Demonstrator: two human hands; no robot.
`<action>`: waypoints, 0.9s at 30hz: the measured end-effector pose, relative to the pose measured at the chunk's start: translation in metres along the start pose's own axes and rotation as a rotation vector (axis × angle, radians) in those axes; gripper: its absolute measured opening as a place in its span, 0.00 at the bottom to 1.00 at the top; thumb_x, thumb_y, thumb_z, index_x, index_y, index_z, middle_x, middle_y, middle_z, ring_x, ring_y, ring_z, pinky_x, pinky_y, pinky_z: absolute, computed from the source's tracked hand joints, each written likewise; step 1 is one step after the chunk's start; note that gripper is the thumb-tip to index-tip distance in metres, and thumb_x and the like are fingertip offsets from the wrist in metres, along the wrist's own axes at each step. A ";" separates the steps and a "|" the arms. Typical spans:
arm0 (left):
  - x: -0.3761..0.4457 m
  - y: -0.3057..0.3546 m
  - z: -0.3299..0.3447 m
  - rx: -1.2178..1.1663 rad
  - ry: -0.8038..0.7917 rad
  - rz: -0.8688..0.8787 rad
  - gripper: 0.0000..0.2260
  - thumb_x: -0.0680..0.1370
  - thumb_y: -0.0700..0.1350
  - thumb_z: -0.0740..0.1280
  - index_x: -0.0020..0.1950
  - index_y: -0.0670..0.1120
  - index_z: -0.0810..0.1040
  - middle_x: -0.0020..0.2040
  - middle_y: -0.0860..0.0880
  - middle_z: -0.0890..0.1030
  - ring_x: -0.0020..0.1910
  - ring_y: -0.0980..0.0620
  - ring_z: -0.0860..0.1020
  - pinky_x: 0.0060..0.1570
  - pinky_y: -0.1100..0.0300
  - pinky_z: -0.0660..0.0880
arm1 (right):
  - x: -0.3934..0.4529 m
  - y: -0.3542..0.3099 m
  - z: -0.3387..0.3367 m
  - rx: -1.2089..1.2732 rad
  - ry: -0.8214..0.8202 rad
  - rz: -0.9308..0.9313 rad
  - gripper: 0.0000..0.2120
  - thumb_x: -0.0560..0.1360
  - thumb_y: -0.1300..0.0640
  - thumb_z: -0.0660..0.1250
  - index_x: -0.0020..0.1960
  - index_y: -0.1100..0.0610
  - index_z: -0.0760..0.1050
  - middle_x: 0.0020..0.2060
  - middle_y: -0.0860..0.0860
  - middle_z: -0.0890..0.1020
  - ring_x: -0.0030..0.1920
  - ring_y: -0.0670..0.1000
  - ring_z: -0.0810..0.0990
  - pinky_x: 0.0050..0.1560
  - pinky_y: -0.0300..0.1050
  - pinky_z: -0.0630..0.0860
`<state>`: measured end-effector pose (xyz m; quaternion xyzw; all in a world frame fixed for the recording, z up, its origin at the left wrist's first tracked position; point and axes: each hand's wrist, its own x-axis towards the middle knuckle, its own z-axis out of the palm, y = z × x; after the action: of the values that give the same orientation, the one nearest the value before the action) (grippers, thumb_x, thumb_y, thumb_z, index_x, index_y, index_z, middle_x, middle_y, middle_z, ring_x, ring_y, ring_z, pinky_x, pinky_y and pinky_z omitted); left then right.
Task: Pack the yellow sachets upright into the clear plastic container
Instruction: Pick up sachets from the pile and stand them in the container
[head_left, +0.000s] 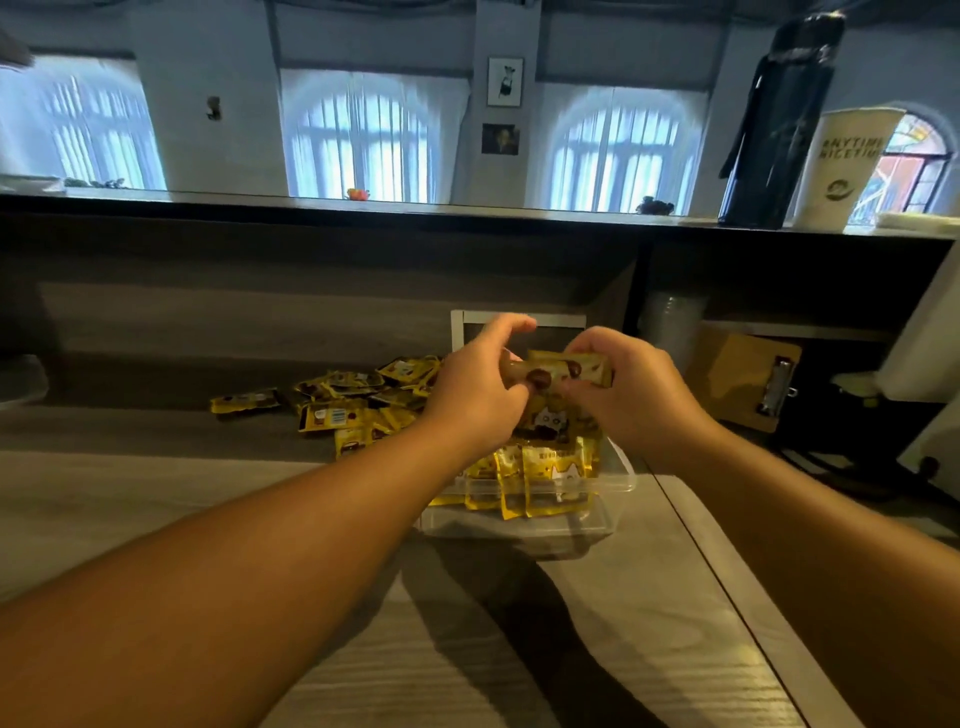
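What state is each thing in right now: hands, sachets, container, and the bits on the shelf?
left hand: grips held sachets' left end
right hand: grips their right end
held sachets: bunched, above container
clear plastic container: open, partly filled
packed sachets: standing upright
loose sachets: lying flat in a pile
clipboard: leaning
black bottle: upright, capped
paper cup: upright

Grey wood counter (156, 493) near; dark ledge (363, 205) beyond. Far wall: three arched, curtained windows (358, 140), daylight behind; two pictures (505, 81) between.
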<state>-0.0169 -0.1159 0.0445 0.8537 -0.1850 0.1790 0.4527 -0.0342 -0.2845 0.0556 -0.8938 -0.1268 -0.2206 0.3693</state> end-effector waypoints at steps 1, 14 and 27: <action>0.003 -0.001 0.001 0.079 -0.035 0.030 0.21 0.79 0.38 0.68 0.67 0.58 0.73 0.52 0.56 0.77 0.51 0.56 0.77 0.48 0.60 0.80 | 0.002 0.004 0.002 -0.023 -0.015 0.004 0.10 0.77 0.59 0.70 0.55 0.48 0.75 0.48 0.45 0.78 0.49 0.46 0.79 0.42 0.37 0.79; 0.029 -0.021 0.024 0.689 -0.318 0.031 0.11 0.78 0.45 0.70 0.59 0.55 0.80 0.51 0.53 0.80 0.51 0.51 0.79 0.44 0.56 0.79 | 0.024 0.022 0.024 -0.544 -0.290 0.127 0.06 0.74 0.54 0.73 0.51 0.47 0.80 0.43 0.46 0.81 0.43 0.47 0.81 0.47 0.47 0.82; 0.022 -0.026 0.029 0.826 -0.322 0.062 0.09 0.76 0.45 0.71 0.55 0.53 0.76 0.49 0.51 0.79 0.48 0.48 0.78 0.48 0.51 0.79 | 0.029 0.030 0.037 -0.695 -0.346 0.049 0.09 0.75 0.55 0.72 0.54 0.49 0.77 0.40 0.45 0.77 0.42 0.47 0.79 0.47 0.44 0.80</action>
<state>0.0181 -0.1299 0.0213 0.9740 -0.1918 0.1163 0.0333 0.0136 -0.2777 0.0282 -0.9924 -0.0835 -0.0878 0.0226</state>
